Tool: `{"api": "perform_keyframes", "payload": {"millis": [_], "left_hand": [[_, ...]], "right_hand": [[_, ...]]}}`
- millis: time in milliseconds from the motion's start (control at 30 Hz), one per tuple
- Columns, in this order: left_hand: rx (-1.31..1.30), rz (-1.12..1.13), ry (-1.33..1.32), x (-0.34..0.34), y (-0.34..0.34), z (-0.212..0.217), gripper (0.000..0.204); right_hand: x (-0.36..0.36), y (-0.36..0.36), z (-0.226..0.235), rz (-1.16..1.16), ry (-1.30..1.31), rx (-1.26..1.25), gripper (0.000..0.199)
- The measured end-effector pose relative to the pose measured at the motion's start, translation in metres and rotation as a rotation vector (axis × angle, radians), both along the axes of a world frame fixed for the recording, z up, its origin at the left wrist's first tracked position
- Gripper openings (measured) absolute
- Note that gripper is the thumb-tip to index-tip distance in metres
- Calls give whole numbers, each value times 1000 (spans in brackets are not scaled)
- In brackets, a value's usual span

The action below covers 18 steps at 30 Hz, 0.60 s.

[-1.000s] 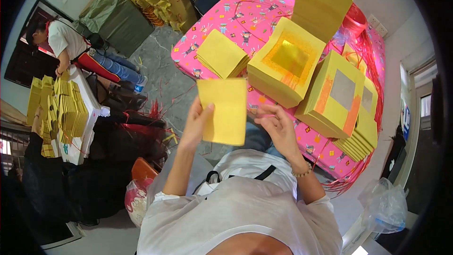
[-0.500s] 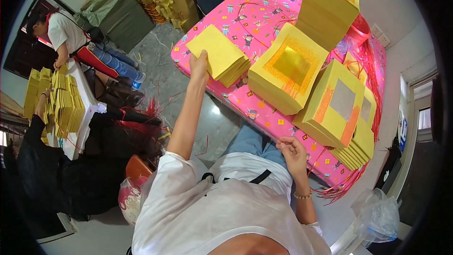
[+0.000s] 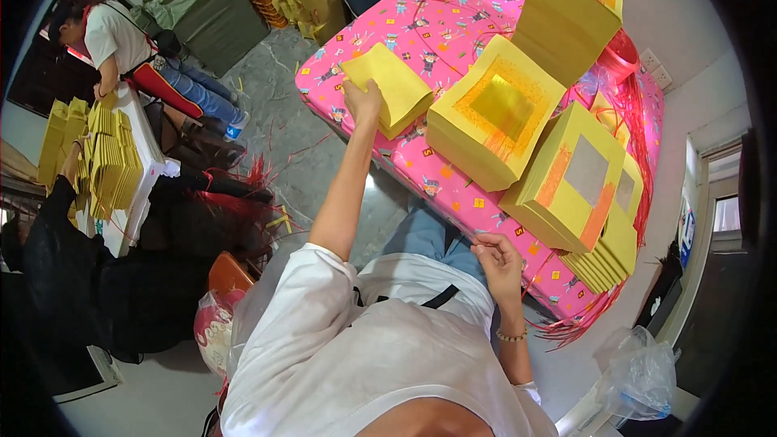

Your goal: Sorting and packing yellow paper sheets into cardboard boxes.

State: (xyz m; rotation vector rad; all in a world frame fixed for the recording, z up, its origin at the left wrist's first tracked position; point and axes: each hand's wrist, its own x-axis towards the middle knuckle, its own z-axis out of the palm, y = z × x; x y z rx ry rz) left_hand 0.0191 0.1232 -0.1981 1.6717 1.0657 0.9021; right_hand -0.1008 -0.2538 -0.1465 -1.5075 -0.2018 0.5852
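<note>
Pink-covered desk (image 3: 477, 210): carrying several piles of yellow paper. Taking the gold-centred paper block (image 3: 494, 113) as landmark.

Left hand (image 3: 363, 101): reaching to the small yellow paper stack (image 3: 401, 89), which is lying just left of the landmark. Fingers are bending partly closed at the stack's left edge, touching the paper; whether they are pinching sheets or only pressing, cannot tell. Top sheet is curving up slightly along its far side.

Right hand (image 3: 498, 263): hanging half open, fingers loosely curling, thumb lying near the index finger; nothing visible in its hold. Sitting nearer the wearer than the landmark, beside the desk's edge. Beaded bracelet (image 3: 511, 337) is circling that wrist.

Grey-panelled paper block (image 3: 558, 182): leaning right of the landmark. Fanned yellow stack (image 3: 603, 263): lying lower right of it. Tall yellow block (image 3: 571, 20): standing behind it, to the right. Red strands (image 3: 639, 146): trailing down the desk's far right side.

Co-worker in a white shirt (image 3: 105, 32): bending over folded yellow paper pieces (image 3: 113, 154), well left of the landmark.
</note>
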Motion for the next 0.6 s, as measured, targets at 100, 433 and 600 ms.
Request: {"api": "perform_keyframes", "payload": {"millis": [100, 433, 600], "left_hand": [[192, 29, 183, -5, -2, 12, 42], [649, 110, 304, -17, -21, 39, 66], [936, -419, 196, -5, 16, 22, 79]], "right_hand": [[-3, 0, 4, 0, -13, -7, 20], [-5, -7, 15, -44, -89, -88, 17], [16, 4, 53, -84, -326, -176, 13]]}}
